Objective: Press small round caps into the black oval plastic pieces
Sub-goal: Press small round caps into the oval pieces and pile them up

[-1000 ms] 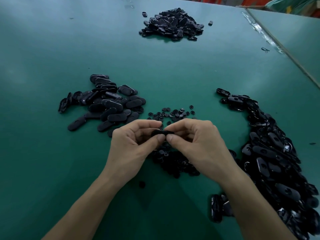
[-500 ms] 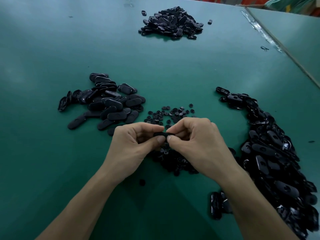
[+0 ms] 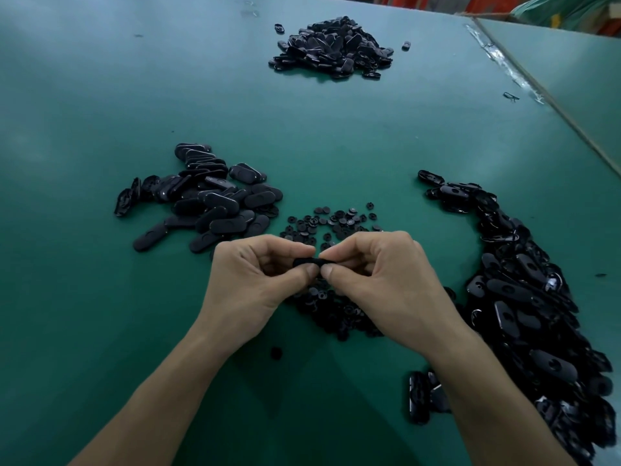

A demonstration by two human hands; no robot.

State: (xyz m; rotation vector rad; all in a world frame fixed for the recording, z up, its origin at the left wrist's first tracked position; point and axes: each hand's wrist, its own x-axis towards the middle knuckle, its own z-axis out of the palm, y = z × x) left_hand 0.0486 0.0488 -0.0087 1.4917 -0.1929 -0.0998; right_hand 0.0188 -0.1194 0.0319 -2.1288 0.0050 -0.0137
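Centre of frame: black oval piece (image 3: pixel 307 263) pinched edge-on between left hand (image 3: pixel 255 280) and right hand (image 3: pixel 379 280), fingers (image 3: pixel 302 274) of both curled tight onto it, thumb tips almost touching. Cap hidden under the thumbs; seated or not, impossible to tell.

Likely trouble: uneven thumb pressure, a cap going in cocked or popping free, then dropping into the loose caps (image 3: pixel 339 314) heaped right below and lost among lookalikes. Grip slipping, same fate for the whole piece.

Around: scattered caps (image 3: pixel 332 220) just above the hands, left pile (image 3: pixel 208 203) of ovals at centre left, right pile (image 3: pixel 521 297) down the right edge, far pile (image 3: pixel 332 45) at top centre, stray cap (image 3: pixel 276 352) beside the left wrist on the green counter (image 3: pixel 100 95). Nothing blocking the reach to any pile.
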